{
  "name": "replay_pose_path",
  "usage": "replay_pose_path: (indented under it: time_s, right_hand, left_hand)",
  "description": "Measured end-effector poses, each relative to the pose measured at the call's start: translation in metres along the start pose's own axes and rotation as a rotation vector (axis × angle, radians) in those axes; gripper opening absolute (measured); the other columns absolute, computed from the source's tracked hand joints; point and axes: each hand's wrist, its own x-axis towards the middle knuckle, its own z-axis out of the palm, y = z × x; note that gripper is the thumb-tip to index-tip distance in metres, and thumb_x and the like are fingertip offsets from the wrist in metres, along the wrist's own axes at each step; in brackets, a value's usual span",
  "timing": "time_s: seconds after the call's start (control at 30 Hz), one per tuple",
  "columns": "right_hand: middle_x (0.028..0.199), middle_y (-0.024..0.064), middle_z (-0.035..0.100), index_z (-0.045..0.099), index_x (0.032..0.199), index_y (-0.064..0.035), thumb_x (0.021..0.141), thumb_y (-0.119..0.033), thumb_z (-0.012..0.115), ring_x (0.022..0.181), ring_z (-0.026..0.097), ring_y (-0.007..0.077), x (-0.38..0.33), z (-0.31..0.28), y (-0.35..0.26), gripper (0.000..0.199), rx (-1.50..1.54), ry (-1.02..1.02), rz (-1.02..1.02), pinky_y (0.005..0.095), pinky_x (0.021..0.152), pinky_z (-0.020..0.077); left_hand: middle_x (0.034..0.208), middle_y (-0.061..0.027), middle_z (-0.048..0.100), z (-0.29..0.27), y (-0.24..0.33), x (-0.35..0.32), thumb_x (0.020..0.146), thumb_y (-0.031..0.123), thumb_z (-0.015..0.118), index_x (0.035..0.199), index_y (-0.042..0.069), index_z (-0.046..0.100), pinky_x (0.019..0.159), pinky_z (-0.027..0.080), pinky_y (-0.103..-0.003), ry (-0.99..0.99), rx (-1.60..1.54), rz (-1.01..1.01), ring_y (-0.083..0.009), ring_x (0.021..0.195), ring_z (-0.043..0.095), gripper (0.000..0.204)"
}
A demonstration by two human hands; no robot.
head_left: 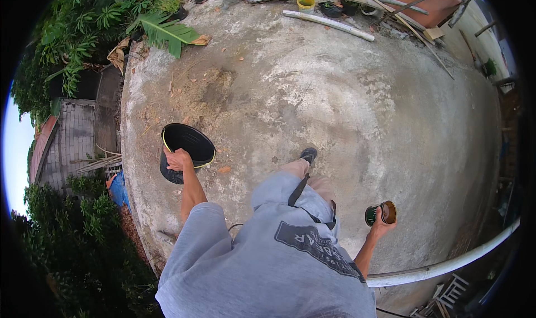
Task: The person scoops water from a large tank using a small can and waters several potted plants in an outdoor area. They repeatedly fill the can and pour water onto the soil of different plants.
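Note:
My left hand point(178, 160) is closed on the near rim of a black bucket point(192, 141), which has a thin yellow handle lying along its edge. The bucket hangs tilted, so its dark inside shows; nothing can be made out in it. Out to the right, my right hand point(383, 221) is wrapped round a small dark green can point(371, 214). Its round mouth points away from me to the right and shows a brownish inside. Fingers on the can's far side are partly hidden.
Stained concrete floor point(312, 94) spreads around me. A banana leaf point(166, 34) lies at the far left edge. Toward the back are a white pole point(328, 26), a yellow pot point(305, 3) and wooden sticks point(410, 23). A long white pipe point(446, 266) crosses at the near right.

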Motion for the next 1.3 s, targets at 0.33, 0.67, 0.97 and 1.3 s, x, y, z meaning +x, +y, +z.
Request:
replay_pose_path:
  time_s: [0.33,0.67,0.97,1.3]
  right_hand:
    - [0.118,0.0215,0.053,0.036,0.126,0.003,0.064,-0.026,0.086,0.109,0.057,0.0315,0.133,0.019,-0.016,0.085,-0.093,-0.157,-0.194,0.0436,0.096,0.0478]
    - [0.118,0.0209,0.054,0.036,0.126,0.0037,0.063,-0.03,0.088,0.106,0.056,0.0296,0.253,0.051,-0.084,0.088,-0.076,-0.33,-0.48,0.0398,0.092,0.0471]
    - [0.115,0.0212,0.056,0.04,0.124,0.0044,0.06,-0.028,0.089,0.105,0.057,0.0317,0.257,0.089,-0.148,0.087,-0.103,-0.352,-0.609,0.0408,0.093,0.0481]
    - [0.117,0.0194,0.053,0.04,0.128,0.0025,0.059,-0.033,0.088,0.113,0.053,0.0344,0.162,0.183,-0.24,0.091,-0.277,-0.532,-0.775,0.0451,0.096,0.0439]
  left_hand:
    - [0.062,-0.0133,0.062,-0.099,-0.05,-0.002,0.078,0.005,0.055,0.133,0.02,0.05,0.11,0.023,-0.057,0.357,-0.005,0.297,-0.0329,0.064,0.063,0.058]
    - [0.063,-0.0104,0.063,-0.256,-0.057,-0.01,0.084,0.005,0.052,0.139,0.03,0.042,0.112,0.019,-0.054,0.446,0.35,0.466,-0.026,0.061,0.063,0.062]
    - [0.069,-0.0121,0.066,-0.228,-0.038,0.027,0.083,0.004,0.051,0.136,0.034,0.046,0.111,0.022,-0.052,0.439,0.316,0.417,-0.0279,0.065,0.065,0.061]
    - [0.06,-0.0132,0.06,-0.141,-0.122,0.012,0.078,0.006,0.055,0.135,0.032,0.047,0.108,0.028,-0.056,0.433,0.102,-0.054,-0.0316,0.061,0.061,0.063]
